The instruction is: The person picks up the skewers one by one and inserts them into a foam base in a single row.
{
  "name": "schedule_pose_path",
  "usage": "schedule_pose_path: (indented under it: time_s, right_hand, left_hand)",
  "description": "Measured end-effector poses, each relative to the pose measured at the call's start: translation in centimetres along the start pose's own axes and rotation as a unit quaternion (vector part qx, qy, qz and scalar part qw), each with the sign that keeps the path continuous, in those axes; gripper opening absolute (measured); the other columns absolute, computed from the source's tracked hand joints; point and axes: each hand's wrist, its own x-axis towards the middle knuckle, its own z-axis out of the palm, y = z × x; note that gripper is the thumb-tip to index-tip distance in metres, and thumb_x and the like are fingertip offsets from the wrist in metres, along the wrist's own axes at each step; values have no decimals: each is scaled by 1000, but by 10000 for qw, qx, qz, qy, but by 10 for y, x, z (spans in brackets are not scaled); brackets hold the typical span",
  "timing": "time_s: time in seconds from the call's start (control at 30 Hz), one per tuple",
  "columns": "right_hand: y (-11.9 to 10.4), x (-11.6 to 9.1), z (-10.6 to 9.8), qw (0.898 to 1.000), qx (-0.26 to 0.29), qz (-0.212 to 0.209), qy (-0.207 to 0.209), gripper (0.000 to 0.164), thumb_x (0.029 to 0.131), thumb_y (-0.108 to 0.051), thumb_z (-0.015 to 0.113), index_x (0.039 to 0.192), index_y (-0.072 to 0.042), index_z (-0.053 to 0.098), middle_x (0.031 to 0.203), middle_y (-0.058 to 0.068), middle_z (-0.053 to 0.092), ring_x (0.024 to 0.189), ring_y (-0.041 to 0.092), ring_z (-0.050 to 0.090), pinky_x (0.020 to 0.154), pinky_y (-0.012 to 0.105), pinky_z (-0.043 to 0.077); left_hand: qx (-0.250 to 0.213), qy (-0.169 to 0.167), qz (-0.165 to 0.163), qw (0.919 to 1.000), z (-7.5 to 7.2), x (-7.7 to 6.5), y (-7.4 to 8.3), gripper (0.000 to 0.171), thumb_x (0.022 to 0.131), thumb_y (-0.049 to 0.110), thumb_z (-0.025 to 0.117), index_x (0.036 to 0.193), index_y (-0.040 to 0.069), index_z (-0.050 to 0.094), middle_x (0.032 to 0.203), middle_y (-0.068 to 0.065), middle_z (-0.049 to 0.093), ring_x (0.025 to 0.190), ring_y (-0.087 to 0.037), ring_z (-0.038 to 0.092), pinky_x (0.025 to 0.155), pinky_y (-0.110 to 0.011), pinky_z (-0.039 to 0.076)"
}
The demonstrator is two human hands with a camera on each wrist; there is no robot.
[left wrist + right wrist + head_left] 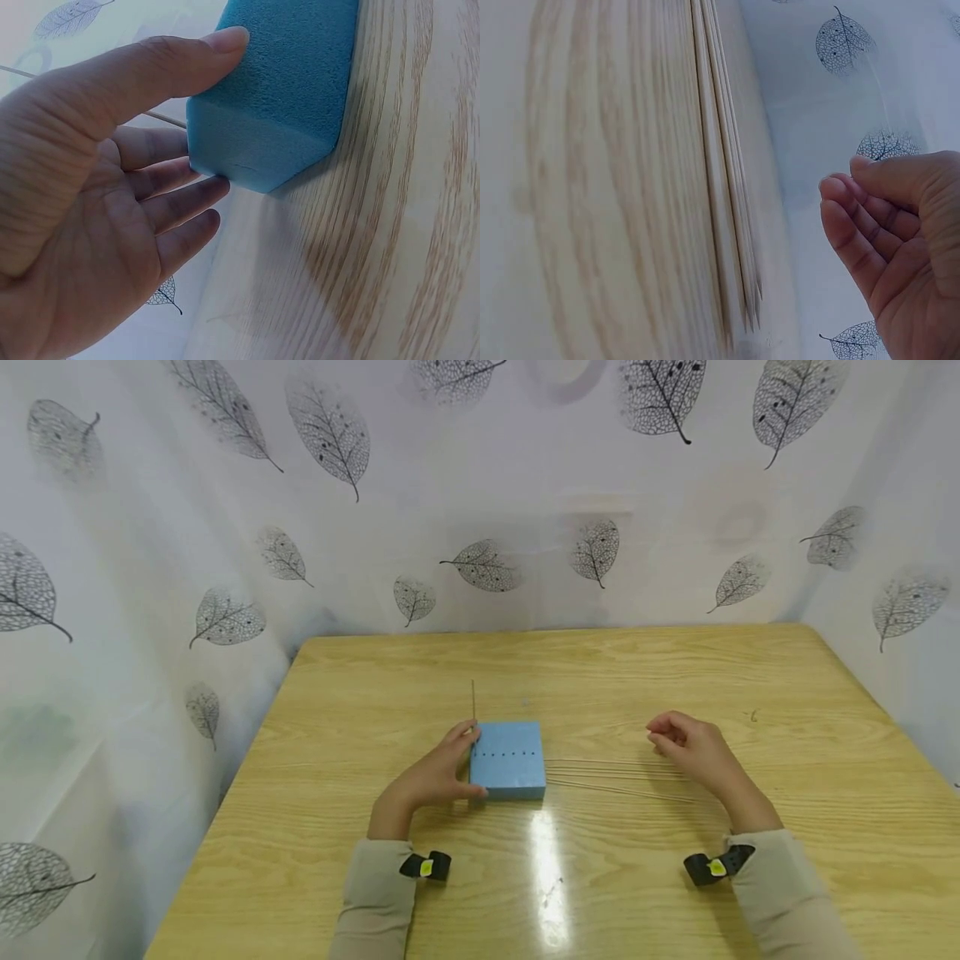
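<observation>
A person in beige sleeves works with both hands over a wood-grain tabletop (pixel 622 893). The left hand (pixel 429 777) grips the left side of a blue foam block (pixel 512 775), its thumb on the near face and its fingers reaching round to the far side. The block lies flat on the tabletop, immediately right of that grip, its broad face up; a row of small holes (pixel 503 754) crosses the top from left to right, leading away from the left grip.

At the end of the row nearest the left grip, a thin upright stick (pixel 473 697) rises from the block, its long axis vertical and its upper end pointing up past the fingertips. Whether the forefinger touches it cannot be told.

Several more thin sticks (pixel 735 187) lie on the tabletop between the two hands, to the right of the block. Their long axes run left to right, nearly parallel and fanning slightly; the sharpened ends, seen in the right wrist view, point to the person's right, below the right grip.

The right hand (pixel 693 752) hangs above those ends, well apart from the block, its grip loosely curled around bare air, thumb tip close to the forefinger. Black bands (pixel 426 866) circle both wrists on the near side of the grips. Beyond the hands hangs a pale curtain (pixel 517 468) printed with dark skeleton leaves.
</observation>
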Motion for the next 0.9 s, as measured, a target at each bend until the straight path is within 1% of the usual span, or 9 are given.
schedule_pose_path:
  time_s: [0.13,0.2,0.27,0.37,0.5,0.57,0.77,0.9]
  right_hand:
    - [4,0,0,9999,-115,-28,-64,11,90,-2,63,98,4,63,82,11,65,67,8,59,56,20,48]
    - [6,1,0,9995,-239,-31,-186,10,89,-3,63,97,3,64,82,8,65,67,6,56,57,21,47]
    - [8,2,1,9986,-380,-38,-356,9,89,-3,63,97,2,64,82,5,64,68,5,52,59,22,46]
    - [10,3,1,9959,-550,-5,-715,7,89,-2,62,96,-1,64,81,2,62,69,8,49,60,25,43]
    - [12,5,3,9911,-653,40,-1156,6,88,-1,61,94,-3,64,80,-1,60,70,10,49,61,27,43]
    - [12,5,4,9893,-654,19,-1303,7,88,0,62,93,-3,64,79,-2,59,70,10,49,61,27,43]
    - [12,7,8,9867,-607,-84,-1509,6,87,0,62,92,-4,64,81,-1,60,71,9,50,63,28,45]
    - [13,8,11,9851,-586,-70,-1616,8,87,2,60,92,-4,63,82,-1,61,72,9,51,64,28,46]
  left_hand:
    - [-6,10,10,10000,-1,0,1,92,80,21,77,148,-3,21,157,-13,9,142,-29,14,110,-46,27]
    - [13,19,12,10000,-1,0,1,92,80,21,77,148,-3,21,157,-13,10,142,-29,15,110,-46,26]
    - [34,17,-2,10000,-1,0,1,92,80,21,78,148,-3,22,157,-13,10,142,-29,15,110,-46,26]
    - [49,12,-12,10000,-1,-1,1,92,80,21,77,148,-3,21,157,-13,10,142,-30,15,110,-46,27]
    - [-15,-8,-33,10000,-1,-1,2,92,80,21,77,149,-2,21,158,-13,8,143,-30,13,110,-47,26]
    - [-36,-20,-47,10000,-1,-1,2,92,80,21,77,149,-2,20,158,-13,8,143,-29,13,111,-47,26]
    - [-66,-13,-26,10000,-2,-1,3,92,80,21,77,149,-2,20,158,-13,8,143,-29,13,110,-47,27]
    - [-53,-20,-29,10000,-1,-2,4,92,81,21,77,149,-2,20,158,-13,8,143,-29,13,110,-47,27]
